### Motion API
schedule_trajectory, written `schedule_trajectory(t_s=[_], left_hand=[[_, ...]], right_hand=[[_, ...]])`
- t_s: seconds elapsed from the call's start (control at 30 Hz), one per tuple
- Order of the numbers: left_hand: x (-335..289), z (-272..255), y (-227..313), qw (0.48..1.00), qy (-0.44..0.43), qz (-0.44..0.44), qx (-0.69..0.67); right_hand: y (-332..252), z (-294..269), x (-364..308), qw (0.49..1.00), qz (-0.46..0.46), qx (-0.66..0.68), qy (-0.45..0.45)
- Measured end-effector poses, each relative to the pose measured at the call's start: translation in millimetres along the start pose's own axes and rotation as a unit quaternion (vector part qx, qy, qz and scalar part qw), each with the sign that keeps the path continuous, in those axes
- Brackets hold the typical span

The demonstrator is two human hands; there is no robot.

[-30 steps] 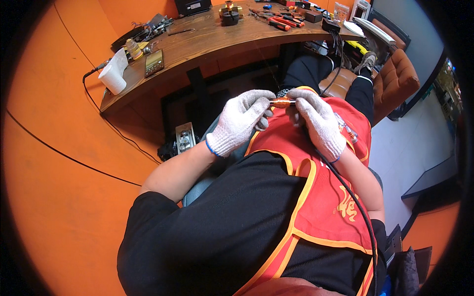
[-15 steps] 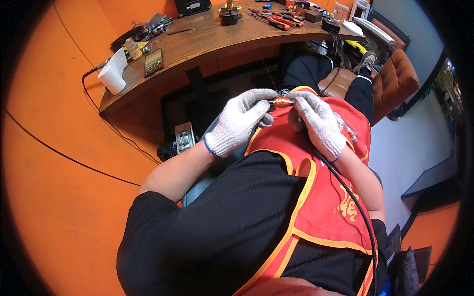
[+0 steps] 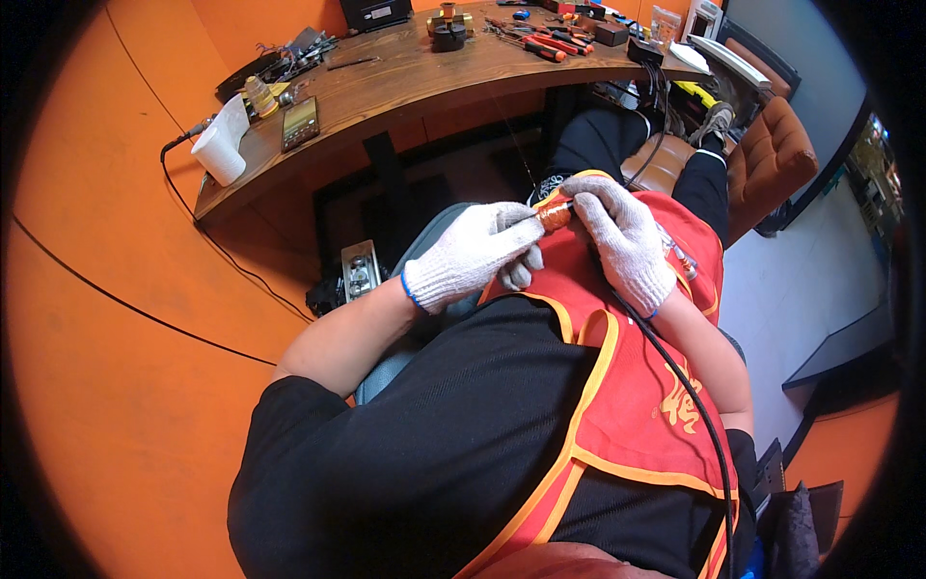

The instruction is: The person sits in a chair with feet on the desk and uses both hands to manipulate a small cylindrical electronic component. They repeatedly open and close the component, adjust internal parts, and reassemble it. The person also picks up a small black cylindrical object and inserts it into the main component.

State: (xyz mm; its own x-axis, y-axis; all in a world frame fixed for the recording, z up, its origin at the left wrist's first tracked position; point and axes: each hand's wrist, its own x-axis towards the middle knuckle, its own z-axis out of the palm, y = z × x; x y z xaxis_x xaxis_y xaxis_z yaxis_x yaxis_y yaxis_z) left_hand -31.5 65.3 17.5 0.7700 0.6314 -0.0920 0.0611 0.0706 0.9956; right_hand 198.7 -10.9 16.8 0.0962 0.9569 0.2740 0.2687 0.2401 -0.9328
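Note:
A small copper-coloured wound coil point(image 3: 554, 216), with a short shaft at its right end, sits between my gloved hands over my lap. My left hand point(image 3: 479, 243), in a white knit glove, pinches the coil's left end between thumb and fingers. The shaft end is in the closed fingers of my right hand point(image 3: 622, 236), gloved the same way. My fingers hide both ends of the piece in part. Under it lies the red apron point(image 3: 559, 256) with yellow edging. A black cable point(image 3: 675, 359) runs over the apron below my right wrist.
Ahead stands a brown wooden desk point(image 3: 386, 82). It bears red-handled pliers point(image 3: 555, 46), a black-and-brass fixture point(image 3: 449, 31), a phone point(image 3: 300, 123) and a white paper roll point(image 3: 222, 154). A brown chair point(image 3: 776, 159) is at the right, an open box point(image 3: 360, 268) low at the left.
The coil has tilted and dropped slightly, its left end now lower. My left hand has shifted down with it and changed its finger grip. My right hand has barely moved.

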Motion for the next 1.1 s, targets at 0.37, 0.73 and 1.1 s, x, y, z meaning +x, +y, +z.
schedule_trajectory(t_s=[0.37, 0.73, 1.1], left_hand=[[-4, 3, 9, 0.932, -0.003, 0.028, 0.361], [-11, 4, 18, 0.979, 0.039, -0.006, 0.202], [-10, -3, 8, 0.989, 0.089, 0.037, 0.112]], right_hand=[[-5, -2, 3, 0.997, 0.064, 0.014, -0.034], [7, 6, 1, 0.999, -0.007, 0.048, 0.01], [3, 8, 1, 0.998, -0.058, 0.022, -0.018]])
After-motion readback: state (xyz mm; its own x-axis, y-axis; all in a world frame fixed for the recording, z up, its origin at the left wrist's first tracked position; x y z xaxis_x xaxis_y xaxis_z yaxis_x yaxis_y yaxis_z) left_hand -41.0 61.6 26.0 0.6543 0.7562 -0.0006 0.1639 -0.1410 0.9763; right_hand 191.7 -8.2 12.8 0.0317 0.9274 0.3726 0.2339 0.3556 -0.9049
